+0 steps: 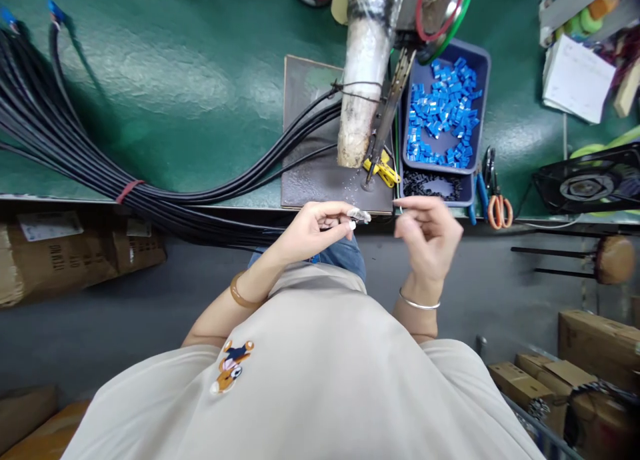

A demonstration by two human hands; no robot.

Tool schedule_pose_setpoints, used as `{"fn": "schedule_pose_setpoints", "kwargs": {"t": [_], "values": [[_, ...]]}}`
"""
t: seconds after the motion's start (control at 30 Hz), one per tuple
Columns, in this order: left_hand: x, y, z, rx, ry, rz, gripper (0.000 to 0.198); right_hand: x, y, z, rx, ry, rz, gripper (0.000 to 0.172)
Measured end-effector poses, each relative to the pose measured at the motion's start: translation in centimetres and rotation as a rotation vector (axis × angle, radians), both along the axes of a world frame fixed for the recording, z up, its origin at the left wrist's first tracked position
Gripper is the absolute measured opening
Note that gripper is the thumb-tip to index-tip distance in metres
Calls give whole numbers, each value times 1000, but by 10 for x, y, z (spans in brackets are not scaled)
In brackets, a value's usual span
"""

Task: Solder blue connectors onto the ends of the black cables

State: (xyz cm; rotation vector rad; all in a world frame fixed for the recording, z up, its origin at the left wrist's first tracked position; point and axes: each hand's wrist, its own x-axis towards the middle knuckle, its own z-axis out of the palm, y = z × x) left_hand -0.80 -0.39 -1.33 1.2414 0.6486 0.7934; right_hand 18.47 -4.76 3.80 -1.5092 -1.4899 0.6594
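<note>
The left hand (320,230) pinches a small dark thing (358,215) near the green table's (200,133) edge, beside the black cables (117,179), while the right hand (427,233) curls its fingers, holding what I cannot tell.

Box (85,263): "ITEM NO", plus what looks like "QTY"
Label (50,226): too blurry
Papers (577,80): can't read 'em either

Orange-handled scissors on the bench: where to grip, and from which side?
Probably by the orange loops, right hand coming from the person's side. The scissors lie with those loops at the bench's front edge, toward the person, the other end pointing away. Keep clear of the blue-handled tool close on their left.
</note>
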Motion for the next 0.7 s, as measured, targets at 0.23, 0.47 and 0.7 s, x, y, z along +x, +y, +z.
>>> {"fn": "schedule_pose_setpoints", "kwargs": {"t": [0.23, 0.47, 0.7], "values": [[-9, -2, 24, -91, -38, -176, 14, 80, 21, 37, -240, -358, -26, 13], [-2, 5, 8, -304, -245, -18, 22, 122, 94, 14, -207, -910, -337, 10], [6, 8, 9, -339, -209, 114, 21, 117, 126, 10, -300, -1000, -155, 11]]}}
